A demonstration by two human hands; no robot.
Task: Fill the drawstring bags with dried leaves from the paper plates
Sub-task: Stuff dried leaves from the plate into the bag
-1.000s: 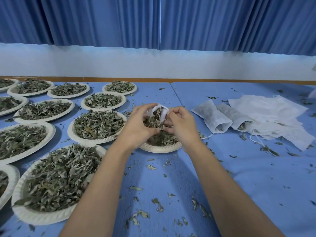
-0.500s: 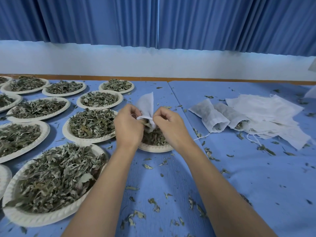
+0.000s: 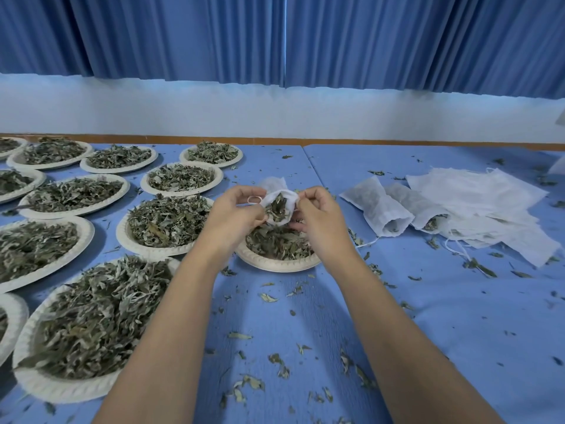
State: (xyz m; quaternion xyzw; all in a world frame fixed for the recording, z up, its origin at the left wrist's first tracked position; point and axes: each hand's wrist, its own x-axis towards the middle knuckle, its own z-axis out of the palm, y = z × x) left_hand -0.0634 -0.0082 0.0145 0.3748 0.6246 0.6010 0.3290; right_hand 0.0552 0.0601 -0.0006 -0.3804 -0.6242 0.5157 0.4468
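Now left hand (image 3: 233, 216), right hand (image 3: 321, 220): fingers pinch bag (image 3: 276, 191) mouth edges over plate (image 3: 275, 265).

Pleated blue curtains (image 3: 275, 38), pale wall (image 3: 275, 114) below (wooden trim), blue-covered tables (image 3: 458, 316).

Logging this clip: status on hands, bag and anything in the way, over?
Left hand and right hand both pinch the bag mouth, open over a plate. Leaves show inside. Nothing in the way.
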